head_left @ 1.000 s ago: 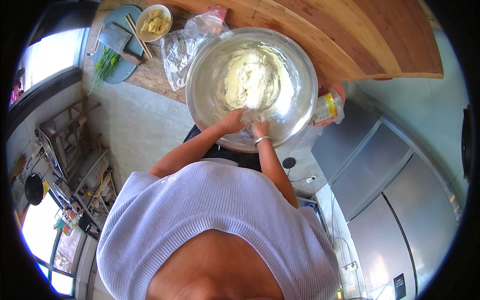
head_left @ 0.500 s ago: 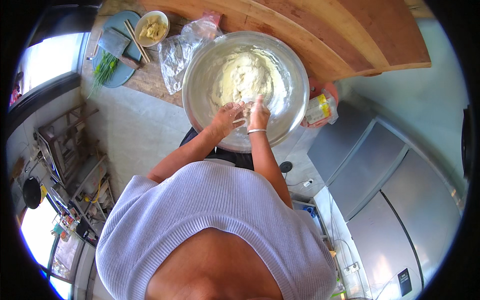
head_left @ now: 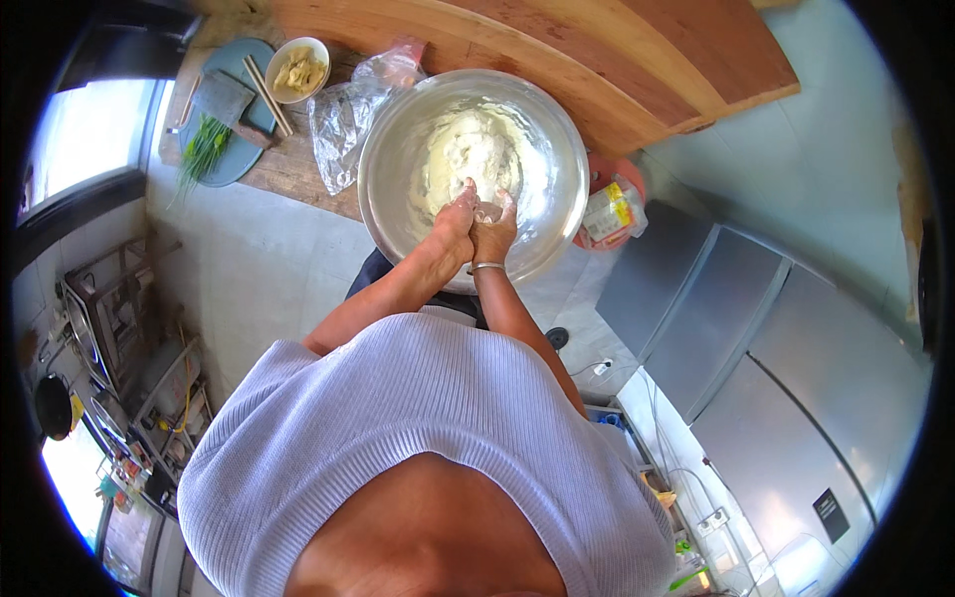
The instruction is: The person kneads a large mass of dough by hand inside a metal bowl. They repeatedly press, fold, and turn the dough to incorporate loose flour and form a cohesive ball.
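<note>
- Since half a second ago both hands have drawn together at the near inside wall of the wide, round stainless-steel mixing bowl point(head_left: 393, 169); they were a little apart before.
- The left hand point(head_left: 456, 214) is floured, its fingers curled in against the other hand; what it grips, if anything, cannot be told.
- The right hand point(head_left: 493, 227), a thin metal bangle point(head_left: 484, 267) at its wrist, presses against the left with fingers bent and doughy.
- The pale, shaggy lump of dough point(head_left: 468, 154) lies in the middle of the bowl, just beyond the fingertips.
- The bowl stands on the wooden surface point(head_left: 557, 50), at its near edge.
- Left of the bowl lies a crumpled clear plastic bag point(head_left: 343, 119).
- Further left, a blue-grey round plate point(head_left: 224, 164) carries green chives point(head_left: 204, 149), beside a small cream bowl point(head_left: 298, 70) with chopsticks point(head_left: 269, 82).
</note>
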`<action>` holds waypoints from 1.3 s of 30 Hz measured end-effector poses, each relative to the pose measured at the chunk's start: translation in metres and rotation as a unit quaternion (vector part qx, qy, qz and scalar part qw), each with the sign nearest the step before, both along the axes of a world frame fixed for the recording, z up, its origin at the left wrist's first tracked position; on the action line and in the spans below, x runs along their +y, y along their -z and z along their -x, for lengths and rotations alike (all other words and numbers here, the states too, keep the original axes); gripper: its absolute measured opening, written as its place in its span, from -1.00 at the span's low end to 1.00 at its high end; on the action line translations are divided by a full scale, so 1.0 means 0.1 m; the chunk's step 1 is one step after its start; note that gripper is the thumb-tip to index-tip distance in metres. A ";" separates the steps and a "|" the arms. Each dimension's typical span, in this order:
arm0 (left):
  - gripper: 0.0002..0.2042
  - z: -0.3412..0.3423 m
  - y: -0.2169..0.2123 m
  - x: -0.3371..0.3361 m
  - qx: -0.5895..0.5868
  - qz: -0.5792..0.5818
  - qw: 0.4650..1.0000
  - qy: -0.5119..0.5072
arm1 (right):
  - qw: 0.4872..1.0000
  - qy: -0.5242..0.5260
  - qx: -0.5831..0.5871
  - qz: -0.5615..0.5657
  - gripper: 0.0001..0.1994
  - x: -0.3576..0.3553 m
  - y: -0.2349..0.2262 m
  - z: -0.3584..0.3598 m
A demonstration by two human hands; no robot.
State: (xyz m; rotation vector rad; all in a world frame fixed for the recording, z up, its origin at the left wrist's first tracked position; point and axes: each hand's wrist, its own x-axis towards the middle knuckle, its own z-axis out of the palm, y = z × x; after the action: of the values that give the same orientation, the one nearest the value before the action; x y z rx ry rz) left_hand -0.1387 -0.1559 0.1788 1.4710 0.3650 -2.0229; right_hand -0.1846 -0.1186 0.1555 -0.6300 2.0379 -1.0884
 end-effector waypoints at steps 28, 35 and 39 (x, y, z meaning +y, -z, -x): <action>-0.56 -0.19 -0.38 0.03 0.215 0.113 0.968 -0.057 | 0.860 0.058 -0.473 0.183 -0.50 0.12 -0.41 -0.02; -0.50 -0.36 -0.02 0.19 0.214 0.192 0.957 0.038 | 0.985 0.036 -0.150 0.082 -0.79 -0.07 0.10 -0.07; -0.45 -0.34 -0.13 0.26 0.153 0.195 0.960 0.132 | 0.997 0.032 -0.061 -0.031 -0.74 -0.18 0.47 0.15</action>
State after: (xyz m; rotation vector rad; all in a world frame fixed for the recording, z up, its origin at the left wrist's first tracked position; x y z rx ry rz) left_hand -0.1043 -0.1296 0.1914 1.0083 -0.1163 -2.3730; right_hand -0.1992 -0.1369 0.1086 -0.4601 1.9899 -1.0697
